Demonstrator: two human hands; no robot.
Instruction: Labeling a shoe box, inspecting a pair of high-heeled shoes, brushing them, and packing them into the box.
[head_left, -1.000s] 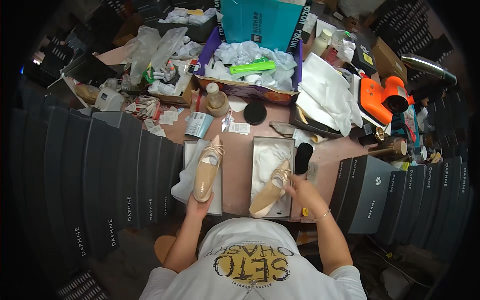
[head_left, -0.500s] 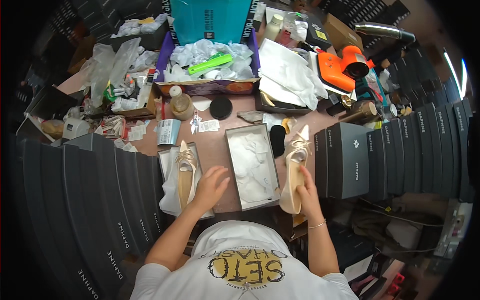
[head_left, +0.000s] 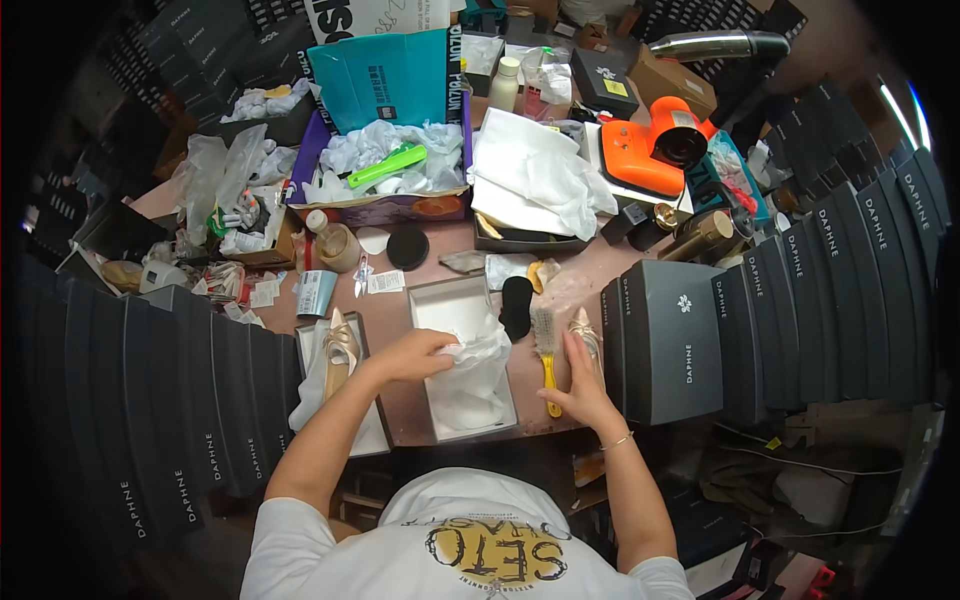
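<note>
Left hand (head_left: 412, 357) pinching, right hand (head_left: 585, 392) spread, forearms (head_left: 322, 436) angled inward

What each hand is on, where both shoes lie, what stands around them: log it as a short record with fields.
Left hand: pinching tissue paper in the open box
Right hand: open, beside the right shoe; contact unclear
Left shoe: in a shallow tray, toe pointing away from the person
Right shoe: outside the open box, partly hidden by the right hand
Brush: yellow handle, between open box and right hand
Sides: dark shoe boxes in rows, left and right
Behind: purple box, orange machine
</note>
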